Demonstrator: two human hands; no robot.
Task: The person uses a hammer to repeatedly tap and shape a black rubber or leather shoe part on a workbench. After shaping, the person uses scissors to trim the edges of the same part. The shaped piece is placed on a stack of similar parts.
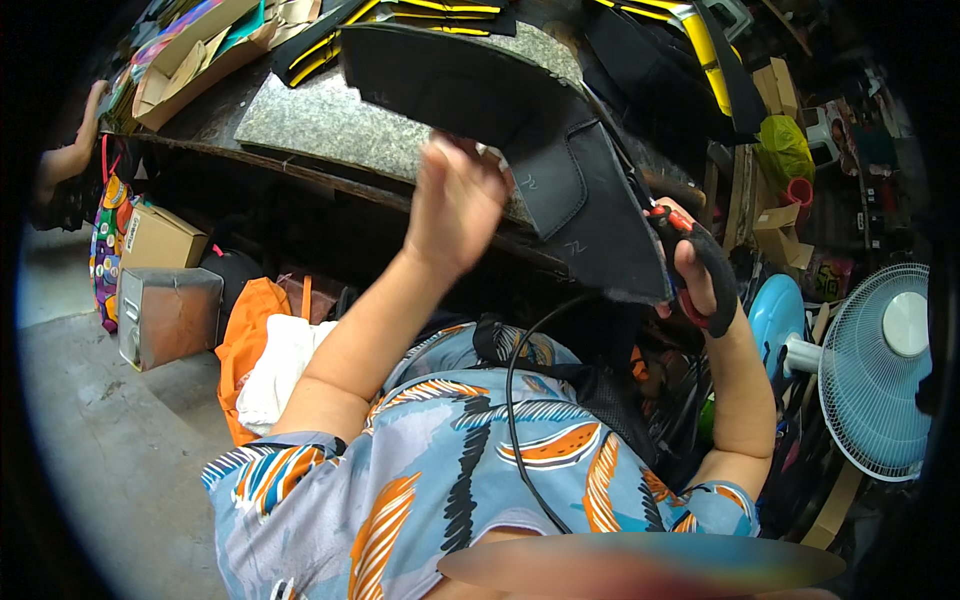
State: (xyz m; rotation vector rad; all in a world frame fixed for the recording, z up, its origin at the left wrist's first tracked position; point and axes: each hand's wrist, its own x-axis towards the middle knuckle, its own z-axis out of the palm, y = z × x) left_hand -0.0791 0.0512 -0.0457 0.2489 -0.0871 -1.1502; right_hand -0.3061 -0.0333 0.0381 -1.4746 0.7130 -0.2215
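A large black leather-like panel point(450, 95) with a stitched, curved pocket-like piece and pale chalk-like marks hangs tilted in front of me. Its lower right corner lies against my right hand point(695, 275), which is closed round scissors point(712, 285) with black and red handles. Fingertips of that hand show under the panel's edge; how firmly they grip it is hidden. My left hand point(455, 205) is raised at the panel's lower left edge, its fingers bent and smeared by motion. Whether it touches the panel I cannot make out.
Behind the panel is a workbench with a speckled stone slab point(330, 125). Black pieces with yellow edging point(705, 60) lie at the back. A cardboard tray point(190, 70) stands far left, a fan point(875, 370) at right. Another person's arm point(75, 150) shows at far left.
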